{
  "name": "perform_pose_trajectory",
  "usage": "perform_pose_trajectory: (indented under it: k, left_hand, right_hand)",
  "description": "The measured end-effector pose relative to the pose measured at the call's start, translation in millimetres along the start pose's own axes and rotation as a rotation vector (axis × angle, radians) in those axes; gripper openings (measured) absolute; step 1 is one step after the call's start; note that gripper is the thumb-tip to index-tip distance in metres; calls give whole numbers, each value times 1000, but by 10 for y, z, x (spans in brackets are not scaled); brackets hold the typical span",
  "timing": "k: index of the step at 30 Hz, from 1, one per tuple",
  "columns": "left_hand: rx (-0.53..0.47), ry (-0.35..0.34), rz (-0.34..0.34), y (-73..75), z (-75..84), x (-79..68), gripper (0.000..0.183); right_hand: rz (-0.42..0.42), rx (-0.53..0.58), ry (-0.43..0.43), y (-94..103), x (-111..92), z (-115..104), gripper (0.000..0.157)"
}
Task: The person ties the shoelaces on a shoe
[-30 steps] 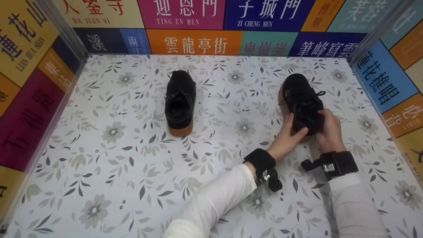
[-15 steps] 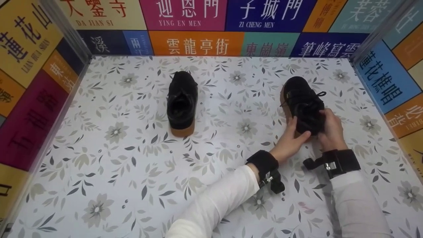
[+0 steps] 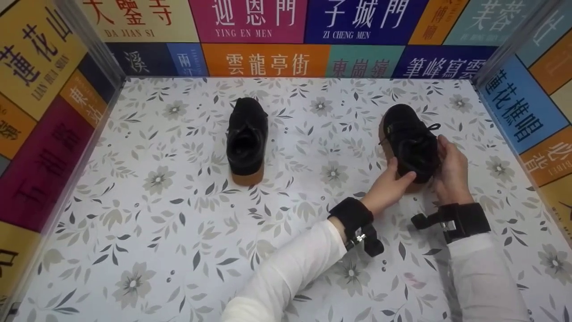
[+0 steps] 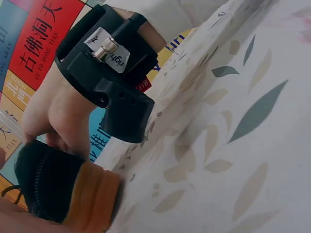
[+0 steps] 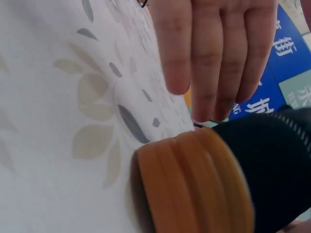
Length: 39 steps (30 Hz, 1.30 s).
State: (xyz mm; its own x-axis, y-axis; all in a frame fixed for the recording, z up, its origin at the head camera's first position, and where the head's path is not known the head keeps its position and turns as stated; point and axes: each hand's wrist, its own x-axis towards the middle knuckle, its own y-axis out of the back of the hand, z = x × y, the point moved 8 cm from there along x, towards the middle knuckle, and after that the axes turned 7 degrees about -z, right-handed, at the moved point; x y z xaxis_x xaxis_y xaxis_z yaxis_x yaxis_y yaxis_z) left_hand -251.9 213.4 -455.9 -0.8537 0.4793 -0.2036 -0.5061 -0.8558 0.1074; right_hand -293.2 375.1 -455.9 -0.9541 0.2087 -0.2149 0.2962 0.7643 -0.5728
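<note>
A black lace-up shoe [image 3: 410, 134] with a tan sole stands on the right, toe pointing away. My left hand [image 3: 385, 187] is at its heel, thumb by the back rim and fingers along the left side. In the right wrist view, the left fingers [image 5: 209, 58] lie straight beside the tan sole [image 5: 194, 189]. My right hand [image 3: 453, 172] lies along the shoe's right side, fingers extended forward at the opening. The left wrist view shows the right hand [image 4: 65, 116] beyond the heel. A matching shoe [image 3: 247, 141] stands to the left, toe also away, untouched.
Both shoes stand on a white surface [image 3: 178, 232] printed with grey leaves and flowers. Colourful panels with lettering form a back wall [image 3: 263, 60], a left wall [image 3: 40, 147] and a right wall [image 3: 532, 112]. Each wrist wears a black camera band [image 3: 351, 219].
The right shoe sits slightly nearer after the view shift. My right hand has eased off the shoe's side, its fingers straighter and farther forward. The left hand stays at the heel.
</note>
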Motion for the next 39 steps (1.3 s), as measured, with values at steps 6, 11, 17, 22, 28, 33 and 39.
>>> perform_pose_trajectory:
  k: [6,11,17,22,28,33,39]
  left_hand:
    - [-94,-30,4,286,182,-246,69]
    - [17,-113,96,826,414,-458,75]
    - [112,-145,246,1729,582,-764,80]
    - [257,-88,415,2592,472,-1013,84]
    - [196,115,518,3383,-31,-1223,84]
    - [-58,166,487,3503,-438,-1206,81]
    - [-380,172,430,3409,-738,-1094,81]
  right_hand:
    - [36,-57,330,-287,-236,-246,37]
    - [-129,124,420,-702,-503,-297,36]
    - [-325,110,358,-1205,-665,-99,37]
    - [-418,1,271,-1505,-673,269,39]
    - [-443,-108,52,-1766,-612,941,43]
    - [-480,-71,-125,-1991,-599,1453,45]
    - [-529,-37,-327,-2250,-648,1982,48]
